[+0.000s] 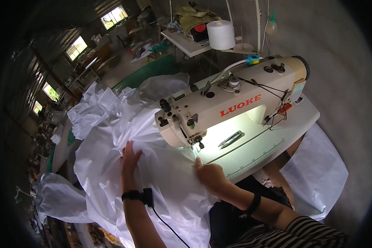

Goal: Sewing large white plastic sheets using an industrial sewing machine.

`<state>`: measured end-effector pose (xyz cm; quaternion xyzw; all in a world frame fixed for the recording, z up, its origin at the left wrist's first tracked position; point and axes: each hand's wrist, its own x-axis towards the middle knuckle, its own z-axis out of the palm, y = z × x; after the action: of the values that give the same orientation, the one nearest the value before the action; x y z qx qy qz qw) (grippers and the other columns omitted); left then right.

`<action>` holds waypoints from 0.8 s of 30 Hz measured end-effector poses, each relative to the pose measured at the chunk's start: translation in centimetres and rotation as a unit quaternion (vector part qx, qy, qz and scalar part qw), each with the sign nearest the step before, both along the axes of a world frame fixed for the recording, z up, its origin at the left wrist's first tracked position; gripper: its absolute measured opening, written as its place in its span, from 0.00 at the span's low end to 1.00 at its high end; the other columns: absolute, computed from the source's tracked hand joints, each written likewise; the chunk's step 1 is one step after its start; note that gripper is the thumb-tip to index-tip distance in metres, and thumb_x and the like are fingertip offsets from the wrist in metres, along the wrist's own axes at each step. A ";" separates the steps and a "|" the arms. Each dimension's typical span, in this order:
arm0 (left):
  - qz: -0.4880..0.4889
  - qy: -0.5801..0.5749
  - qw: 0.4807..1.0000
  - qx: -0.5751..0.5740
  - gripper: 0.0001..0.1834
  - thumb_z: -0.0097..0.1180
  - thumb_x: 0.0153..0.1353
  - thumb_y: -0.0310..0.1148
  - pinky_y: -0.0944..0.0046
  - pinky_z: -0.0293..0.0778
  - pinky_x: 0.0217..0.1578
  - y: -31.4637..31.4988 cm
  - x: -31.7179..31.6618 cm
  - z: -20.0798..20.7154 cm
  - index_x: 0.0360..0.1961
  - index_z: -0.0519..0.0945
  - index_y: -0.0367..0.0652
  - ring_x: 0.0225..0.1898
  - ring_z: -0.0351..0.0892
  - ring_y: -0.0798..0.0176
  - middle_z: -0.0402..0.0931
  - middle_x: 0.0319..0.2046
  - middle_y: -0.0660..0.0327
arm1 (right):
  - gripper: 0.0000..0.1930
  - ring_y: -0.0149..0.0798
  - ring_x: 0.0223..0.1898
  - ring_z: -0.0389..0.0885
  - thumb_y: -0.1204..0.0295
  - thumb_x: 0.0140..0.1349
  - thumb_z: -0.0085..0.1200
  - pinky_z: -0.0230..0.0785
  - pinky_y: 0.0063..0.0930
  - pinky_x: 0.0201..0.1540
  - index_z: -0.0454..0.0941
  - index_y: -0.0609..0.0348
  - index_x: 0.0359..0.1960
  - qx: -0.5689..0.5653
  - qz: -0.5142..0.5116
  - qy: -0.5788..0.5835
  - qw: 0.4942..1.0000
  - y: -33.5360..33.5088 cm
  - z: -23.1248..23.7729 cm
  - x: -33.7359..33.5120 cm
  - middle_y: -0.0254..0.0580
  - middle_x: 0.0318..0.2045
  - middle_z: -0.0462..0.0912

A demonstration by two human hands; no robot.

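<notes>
A big white, slightly shiny sheet (165,182) lies in folds to the left of a sewing machine (231,97), its right edge running under the needle area. My left hand (130,157) rests on the sheet, fingers apart and flat against it. Close in front of the presser foot (195,149), my right hand (211,175) is closed at the sheet's edge, one finger stretched toward the foot. Its other fingers are curled and partly hidden. Thread snips (230,139) lie on the lit machine bed (252,151), beyond my right hand.
A large white thread cone (221,35) stands behind the machine, near a side table (186,43). Another piece of white sheeting (316,173) hangs at the right, below the machine table. A cable (169,227) trails from my left wristband. Green cloth (146,74) lies beyond the sheet.
</notes>
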<state>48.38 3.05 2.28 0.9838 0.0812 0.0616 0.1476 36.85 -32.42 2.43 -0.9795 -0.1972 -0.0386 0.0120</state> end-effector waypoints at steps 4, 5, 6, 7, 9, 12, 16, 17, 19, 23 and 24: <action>0.030 0.045 0.990 0.133 0.39 0.64 0.58 0.42 0.42 0.60 0.66 0.5 -2.2 1.9 0.69 0.63 0.45 0.71 0.56 0.49 0.58 0.70 0.49 | 0.26 0.29 0.17 0.79 0.74 0.60 0.50 0.66 0.25 0.15 0.71 0.63 0.63 -0.001 0.042 0.019 0.999 -0.3 -0.2 -1.1 0.26 0.18 0.78; -0.037 -0.041 0.997 0.055 0.38 0.63 0.59 0.42 0.42 0.60 0.66 -4.4 -3.0 2.8 0.68 0.64 0.45 0.71 0.57 0.47 0.59 0.70 0.48 | 0.27 0.29 0.17 0.79 0.74 0.59 0.50 0.66 0.25 0.15 0.71 0.62 0.63 -0.001 0.024 -0.020 1.000 -2.0 -1.2 -0.7 0.27 0.19 0.78; -0.092 -0.122 0.988 -0.020 0.36 0.63 0.59 0.43 0.42 0.61 0.65 -7.8 -5.5 3.7 0.67 0.66 0.45 0.70 0.59 0.45 0.60 0.69 0.48 | 0.27 0.29 0.17 0.78 0.74 0.59 0.51 0.66 0.26 0.15 0.72 0.62 0.63 0.003 0.018 -0.058 0.998 -2.8 -1.7 -0.7 0.27 0.19 0.79; -0.068 -0.103 0.991 -0.061 0.34 0.61 0.61 0.44 0.37 0.60 0.65 -11.9 -9.5 5.0 0.67 0.68 0.49 0.70 0.60 0.44 0.61 0.69 0.48 | 0.27 0.29 0.17 0.78 0.74 0.59 0.51 0.66 0.26 0.15 0.72 0.62 0.63 0.004 0.013 -0.056 0.998 -3.0 -1.6 -0.7 0.27 0.19 0.79; -0.035 -0.033 0.998 0.031 0.33 0.59 0.63 0.45 0.30 0.57 0.64 -13.3 -15.6 5.1 0.68 0.67 0.55 0.71 0.56 0.43 0.59 0.70 0.50 | 0.28 0.29 0.17 0.78 0.73 0.58 0.52 0.66 0.26 0.15 0.72 0.61 0.63 -0.014 0.018 -0.036 0.999 -1.9 -0.6 -1.1 0.26 0.18 0.78; 0.057 -0.021 0.990 0.127 0.33 0.57 0.64 0.50 0.22 0.47 0.64 -10.0 -17.1 -0.5 0.70 0.65 0.63 0.74 0.47 0.39 0.54 0.73 0.58 | 0.28 0.29 0.16 0.77 0.73 0.58 0.51 0.65 0.26 0.15 0.71 0.60 0.64 -0.013 0.012 -0.036 0.999 -0.8 -1.4 -0.9 0.25 0.17 0.77; 0.008 0.010 0.996 0.083 0.33 0.56 0.64 0.49 0.23 0.39 0.67 -5.3 -12.3 -1.4 0.70 0.64 0.62 0.75 0.44 0.41 0.51 0.75 0.60 | 0.29 0.29 0.15 0.77 0.73 0.58 0.51 0.65 0.25 0.15 0.71 0.59 0.65 0.002 0.006 -0.018 1.000 -0.4 -1.0 1.2 0.25 0.15 0.76; 0.012 0.010 0.996 0.086 0.33 0.56 0.64 0.49 0.23 0.39 0.67 -3.9 -11.3 -1.3 0.70 0.64 0.62 0.75 0.44 0.41 0.51 0.75 0.60 | 0.29 0.29 0.16 0.78 0.74 0.58 0.51 0.66 0.25 0.15 0.70 0.60 0.65 -0.006 0.002 -0.019 1.000 0.3 -1.1 1.3 0.25 0.15 0.77; 0.001 0.038 0.997 0.065 0.31 0.57 0.64 0.46 0.22 0.43 0.65 -1.4 -10.6 -0.8 0.69 0.66 0.61 0.75 0.46 0.42 0.53 0.74 0.57 | 0.30 0.29 0.16 0.78 0.74 0.58 0.51 0.67 0.25 0.15 0.69 0.60 0.66 -0.012 0.012 -0.016 1.000 1.3 -1.1 0.6 0.26 0.15 0.78; -0.059 -0.189 0.977 0.079 0.14 0.58 0.61 0.27 0.51 0.74 0.54 -11.3 -11.3 4.3 0.49 0.80 0.41 0.54 0.77 0.47 0.74 0.57 0.50 | 0.24 0.38 0.21 0.84 0.75 0.63 0.48 0.73 0.32 0.20 0.70 0.65 0.63 0.057 0.018 0.024 0.998 -3.0 -1.0 0.5 0.34 0.19 0.83; -0.022 -0.197 0.976 -0.092 0.09 0.56 0.62 0.23 0.60 0.80 0.40 -17.3 -13.5 6.7 0.44 0.81 0.38 0.36 0.84 0.53 0.81 0.42 0.51 | 0.24 0.42 0.22 0.84 0.75 0.63 0.47 0.74 0.34 0.23 0.70 0.66 0.62 0.113 0.011 0.036 0.993 -4.3 -1.5 0.6 0.37 0.19 0.83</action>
<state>34.85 -14.25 8.93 0.9363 0.0341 0.2429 0.2514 37.46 -36.72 0.89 -0.9705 -0.2016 -0.0248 0.1301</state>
